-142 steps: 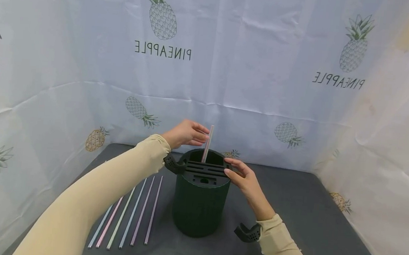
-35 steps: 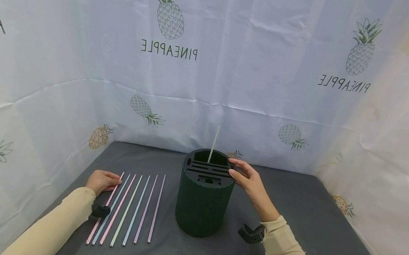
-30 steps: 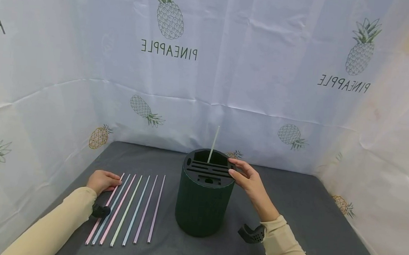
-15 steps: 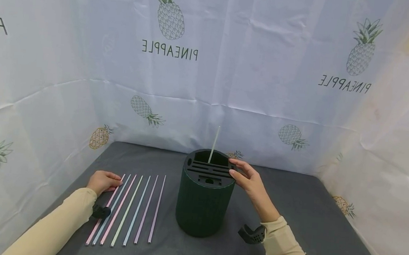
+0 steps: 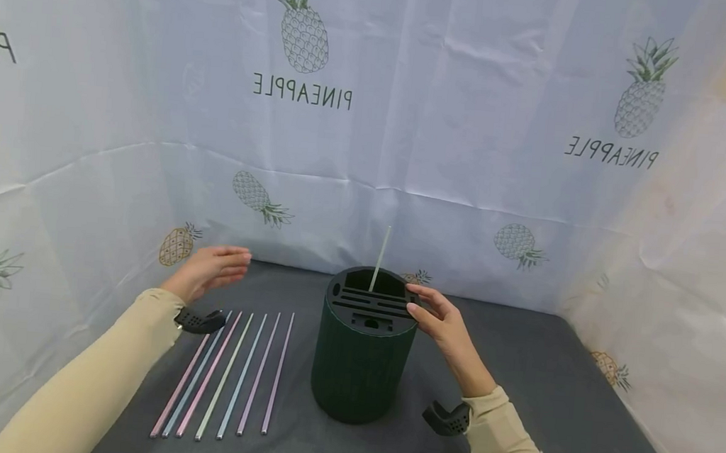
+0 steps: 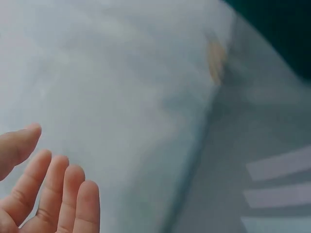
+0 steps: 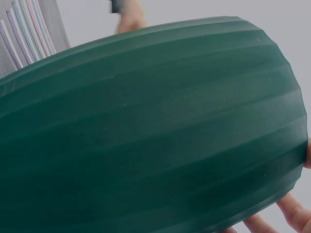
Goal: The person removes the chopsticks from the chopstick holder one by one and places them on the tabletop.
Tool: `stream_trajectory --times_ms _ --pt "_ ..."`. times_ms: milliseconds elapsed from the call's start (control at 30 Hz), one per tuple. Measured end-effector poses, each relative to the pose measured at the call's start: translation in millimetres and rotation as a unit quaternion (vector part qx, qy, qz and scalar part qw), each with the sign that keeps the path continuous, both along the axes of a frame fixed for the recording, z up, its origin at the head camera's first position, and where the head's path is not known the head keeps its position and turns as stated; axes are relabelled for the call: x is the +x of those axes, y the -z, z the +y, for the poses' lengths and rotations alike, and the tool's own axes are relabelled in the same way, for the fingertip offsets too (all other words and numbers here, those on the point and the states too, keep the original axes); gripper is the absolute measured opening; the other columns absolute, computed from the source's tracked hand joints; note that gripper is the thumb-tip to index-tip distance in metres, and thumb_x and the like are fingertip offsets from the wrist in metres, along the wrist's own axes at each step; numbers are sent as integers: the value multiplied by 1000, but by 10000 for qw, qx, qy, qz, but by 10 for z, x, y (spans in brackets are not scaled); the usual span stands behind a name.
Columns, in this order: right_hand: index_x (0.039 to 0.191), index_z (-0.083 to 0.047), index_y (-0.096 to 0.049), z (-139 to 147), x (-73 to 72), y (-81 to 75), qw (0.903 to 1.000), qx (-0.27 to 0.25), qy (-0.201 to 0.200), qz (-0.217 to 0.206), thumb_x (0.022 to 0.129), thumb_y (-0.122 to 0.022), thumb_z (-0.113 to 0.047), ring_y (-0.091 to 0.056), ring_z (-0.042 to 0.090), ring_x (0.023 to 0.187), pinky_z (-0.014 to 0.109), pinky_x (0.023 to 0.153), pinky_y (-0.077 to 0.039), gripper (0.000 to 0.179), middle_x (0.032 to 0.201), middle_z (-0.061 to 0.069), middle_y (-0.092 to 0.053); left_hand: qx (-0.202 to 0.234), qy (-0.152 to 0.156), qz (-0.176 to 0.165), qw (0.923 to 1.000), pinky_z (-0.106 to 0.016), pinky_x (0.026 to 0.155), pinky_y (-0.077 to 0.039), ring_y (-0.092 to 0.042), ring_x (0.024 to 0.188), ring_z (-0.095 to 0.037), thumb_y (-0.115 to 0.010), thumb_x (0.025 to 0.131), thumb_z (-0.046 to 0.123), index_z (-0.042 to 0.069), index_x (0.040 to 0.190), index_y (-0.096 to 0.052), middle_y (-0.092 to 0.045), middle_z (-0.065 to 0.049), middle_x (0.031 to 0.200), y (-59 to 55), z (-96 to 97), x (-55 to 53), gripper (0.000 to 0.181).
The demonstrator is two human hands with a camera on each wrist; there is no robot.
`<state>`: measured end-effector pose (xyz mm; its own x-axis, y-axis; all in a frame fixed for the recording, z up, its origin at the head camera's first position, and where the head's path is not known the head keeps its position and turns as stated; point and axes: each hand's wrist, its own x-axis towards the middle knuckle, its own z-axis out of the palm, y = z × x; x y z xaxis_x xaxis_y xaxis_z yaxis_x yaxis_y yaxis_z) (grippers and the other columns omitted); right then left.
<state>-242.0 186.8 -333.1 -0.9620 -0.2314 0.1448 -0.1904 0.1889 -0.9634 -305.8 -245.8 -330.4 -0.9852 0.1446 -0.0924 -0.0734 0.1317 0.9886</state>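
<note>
My left hand (image 5: 211, 271) hangs in the air above the far ends of the laid-out chopsticks. Its fingers are extended and hold nothing; the left wrist view shows the bare palm side and fingertips (image 6: 90, 194). Leftmost in the row lies a pink chopstick (image 5: 179, 390), its far end hidden by the wrist strap. A dark green, ribbed round utensil holder (image 5: 358, 375) stands upright with a slotted black top. One pale green chopstick (image 5: 380, 256) leans in its back opening. My right hand (image 5: 447, 329) grips the holder's right rim, thumb in front and fingers behind.
Several blue, pink, green and purple chopsticks (image 5: 241, 377) lie side by side on the dark grey tabletop (image 5: 517, 381), left of the holder. A white curtain with pineapple prints (image 5: 435, 118) closes off the back and both sides.
My left hand drew a pink chopstick from the holder and laid it leftmost in the row. It has since let go and risen away. My right hand stays on the rim.
</note>
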Motion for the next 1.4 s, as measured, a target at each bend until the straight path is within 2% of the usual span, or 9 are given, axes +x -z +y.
stream_trajectory --times_ms 100,233,333,467,600,867,967,1233,1400 --pt "142 -17 -47 1 4 4 10000 -4 -5 -1 97 -59 -32 -30 32 143 59 111 -32 48 154 7 -32 126 279 282 9991 -26 99 -50 -60 96 1 -55 100 26 -1 148 -31 -49 -8 133 -353 284 -23 60" --pt "142 -18 -46 -2 7 10 10000 -17 -57 -39 97 -59 -33 -33 31 142 58 112 -32 49 153 7 -32 234 695 615 9954 -33 103 -48 -59 107 -7 -53 101 20 1 145 -38 -43 -15 144 -715 712 -38 51" --pt "142 -18 -47 -4 0 11 10000 -26 -27 -33 97 -60 -33 -34 31 141 58 112 -32 49 152 7 -32 310 952 775 9919 -37 105 -46 -57 117 -19 -56 100 17 0 142 -44 -45 -15 144 -916 1051 -57 47" --pt "141 -19 -48 -2 -11 6 10000 -38 7 -34 97 -60 -34 -35 31 140 57 112 -33 48 152 6 -33 310 1017 789 9912 -39 103 -48 -54 124 -29 -61 97 15 1 135 -51 -50 -15 140 -1091 1454 -99 42" --pt "141 -20 -47 -6 -12 3 10000 -61 -20 -35 97 -60 -33 -36 30 140 57 112 -33 48 151 6 -33 47 962 647 9932 -36 98 -52 -56 122 -30 -62 96 14 4 130 -56 -55 -14 135 -1120 1746 -166 37" --pt "141 -18 -47 -15 1 -3 9999 -81 42 -48 97 -60 -32 -36 31 140 58 111 -33 48 151 7 -34 -813 1176 366 9891 -37 94 -54 -59 118 -30 -66 93 13 2 128 -59 -60 -14 130 -979 2040 -216 37" --pt "141 -17 -48 -16 3 -5 9999 -91 78 -7 97 -60 -32 -35 31 140 59 111 -33 48 151 7 -35 -1058 1293 420 9850 -35 92 -55 -61 116 -31 -67 92 11 1 127 -59 -62 -16 126 -955 2076 -206 37" --pt "141 -13 -47 -17 7 8 9999 -73 100 47 97 -59 -30 -36 33 139 58 110 -34 48 151 10 -35 -1335 1444 489 9793 -32 86 -58 -65 105 -26 -67 90 4 -2 121 -63 -64 -17 120 -946 2094 -169 31" --pt "141 -15 -48 -21 17 4 9999 -75 99 26 98 -59 -30 -35 33 140 59 110 -34 47 151 8 -34 -1173 1594 582 9785 -35 92 -55 -63 111 -29 -66 91 6 -2 127 -58 -61 -17 126 -1012 2048 -145 37"
